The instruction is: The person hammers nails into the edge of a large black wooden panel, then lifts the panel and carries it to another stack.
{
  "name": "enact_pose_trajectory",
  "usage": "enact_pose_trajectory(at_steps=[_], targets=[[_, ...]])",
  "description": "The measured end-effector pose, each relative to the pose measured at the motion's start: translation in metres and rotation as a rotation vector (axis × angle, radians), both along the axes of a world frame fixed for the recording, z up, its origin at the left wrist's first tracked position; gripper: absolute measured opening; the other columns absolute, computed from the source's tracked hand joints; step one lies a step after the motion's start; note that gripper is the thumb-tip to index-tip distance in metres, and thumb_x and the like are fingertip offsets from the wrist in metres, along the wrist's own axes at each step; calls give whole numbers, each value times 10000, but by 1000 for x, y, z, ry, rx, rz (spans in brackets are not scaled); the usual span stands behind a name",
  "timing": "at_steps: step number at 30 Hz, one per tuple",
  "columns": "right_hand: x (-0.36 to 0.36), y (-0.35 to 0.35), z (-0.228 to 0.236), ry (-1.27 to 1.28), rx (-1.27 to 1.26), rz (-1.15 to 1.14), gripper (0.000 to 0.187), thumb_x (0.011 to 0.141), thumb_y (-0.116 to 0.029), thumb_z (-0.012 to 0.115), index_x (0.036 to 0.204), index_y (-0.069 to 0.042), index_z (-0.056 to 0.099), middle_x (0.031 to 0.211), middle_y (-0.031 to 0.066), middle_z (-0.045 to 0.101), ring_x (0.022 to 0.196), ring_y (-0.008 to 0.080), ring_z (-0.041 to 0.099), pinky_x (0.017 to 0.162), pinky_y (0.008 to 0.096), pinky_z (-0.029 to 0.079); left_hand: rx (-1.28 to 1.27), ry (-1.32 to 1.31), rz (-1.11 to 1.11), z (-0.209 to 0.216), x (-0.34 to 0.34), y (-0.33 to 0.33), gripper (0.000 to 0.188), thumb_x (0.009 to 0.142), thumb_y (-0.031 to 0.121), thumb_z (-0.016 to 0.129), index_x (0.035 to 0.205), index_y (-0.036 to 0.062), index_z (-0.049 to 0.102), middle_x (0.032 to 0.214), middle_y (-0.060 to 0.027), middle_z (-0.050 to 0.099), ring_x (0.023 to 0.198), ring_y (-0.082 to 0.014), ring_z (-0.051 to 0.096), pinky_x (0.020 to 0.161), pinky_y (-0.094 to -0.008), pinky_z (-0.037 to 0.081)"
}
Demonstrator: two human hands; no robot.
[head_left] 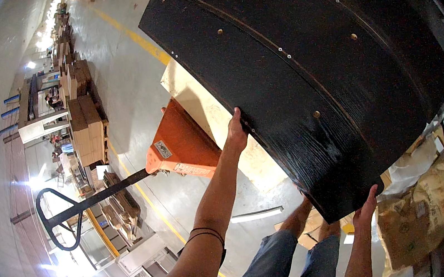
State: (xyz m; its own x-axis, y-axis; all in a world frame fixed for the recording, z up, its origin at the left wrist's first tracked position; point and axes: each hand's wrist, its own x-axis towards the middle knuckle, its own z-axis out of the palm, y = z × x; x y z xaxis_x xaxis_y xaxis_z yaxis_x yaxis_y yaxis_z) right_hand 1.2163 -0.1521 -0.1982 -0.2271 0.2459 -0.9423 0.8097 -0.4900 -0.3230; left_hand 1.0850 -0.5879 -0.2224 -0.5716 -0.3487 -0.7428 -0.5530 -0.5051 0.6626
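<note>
A black wood-grain board (268, 104) with small holes and white fittings along its edges lies at the front of several similar boards (307, 21), side by side. My left hand (238, 132) is closed on its left edge, thumb on top; its other fingers are mostly hidden beneath. Around the near right corner my right hand (366, 210) grips the board's end, thumb at the upper edge and fingers partly hidden. Below the boards, a pale wooden sheet (262, 164) shows on the left.
An orange pallet jack (184, 140) stands to the left, its black loop handle (60, 218) reaching outward. Brown paper packaging (417, 213) is at the right. Stacked cardboard (86, 128) and a yellow floor line (133, 35) lie farther left. A pale strip (257, 214) rests near my legs.
</note>
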Motion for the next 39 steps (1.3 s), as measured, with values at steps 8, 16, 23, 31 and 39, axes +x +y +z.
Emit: enact_pose_trajectory(at_steps=[8,16,23,31,39], targets=[[4,2,-11,98,-165,-70,893,819,-644,515,1400,-12,271,1434,126,338,1288,281,369,1078,387,302,-125,-165,-151,3,-11,-6,674,926,550,396,1276,-26,418,1210,-114,506,1071,-246,499,918,-403,413],[-18,-15,-11,82,-60,-44,789,835,-581,560,1318,22,400,1305,104,490,1130,233,503,958,346,414,-163,-8,-274,-41,-22,-43,825,841,680,442,1192,-67,471,1078,-130,533,930,-230,520,799,-382,453],[-25,-34,-18,74,44,9,764,824,-561,599,1298,12,425,1280,95,501,1065,185,513,881,321,441,22,43,-218,-10,-30,-38,972,799,670,493,1440,28,143,1489,-132,198,1356,-332,219,1105,-487,226],[-32,-41,-17,142,11,77,825,823,-555,606,1357,11,333,1323,127,440,1194,239,418,1004,360,337,102,-49,-264,-13,95,77,788,913,615,270,1446,43,175,1475,-106,265,1350,-256,244,1128,-367,172],[-1,-20,-54,266,-28,72,819,854,-579,532,1413,-45,260,1395,107,365,1245,243,376,1029,370,306,332,-278,-20,55,155,240,700,905,586,358,1404,98,315,1432,-101,354,1314,-283,318,1070,-517,209]])
